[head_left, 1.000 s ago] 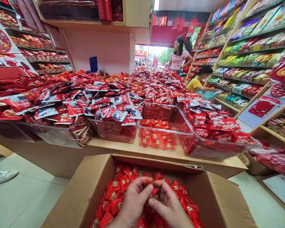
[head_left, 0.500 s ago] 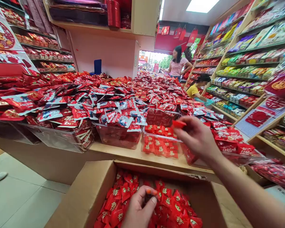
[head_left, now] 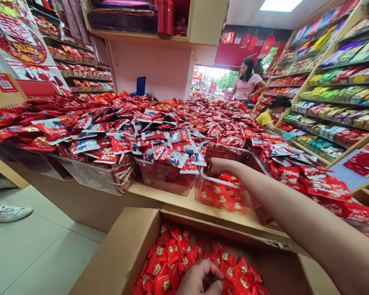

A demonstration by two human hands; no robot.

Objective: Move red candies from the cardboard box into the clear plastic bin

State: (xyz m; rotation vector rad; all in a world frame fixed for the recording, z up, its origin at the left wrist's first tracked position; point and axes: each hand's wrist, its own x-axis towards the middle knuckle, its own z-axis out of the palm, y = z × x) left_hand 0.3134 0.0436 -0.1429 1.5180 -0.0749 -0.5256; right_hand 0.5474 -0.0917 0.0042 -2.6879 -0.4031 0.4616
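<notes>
My left hand (head_left: 201,278) is low in an open cardboard box (head_left: 141,233), its fingers curled toward the thumb over small red packets (head_left: 172,250) with gold characters. Whatever it may hold is hidden. At the end of my outstretched arm, my right hand (head_left: 217,166) dips into a clear plastic bin (head_left: 203,174) on the counter; its fingertips are out of sight behind the hand and the rim. Red packets (head_left: 223,198) of the same look lie in neat rows in that bin.
Clear bins (head_left: 166,180) heaped with red and white packets (head_left: 175,149) flank this bin along the wooden counter (head_left: 160,196). Stocked shelves (head_left: 335,98) line the right side. Two people (head_left: 249,84) are farther back. A shoe (head_left: 10,213) shows at left.
My right hand has moved down and into the clear bin; the red packet in its fingers is no longer visible. My left hand stays in the box. The view has swung slightly left.
</notes>
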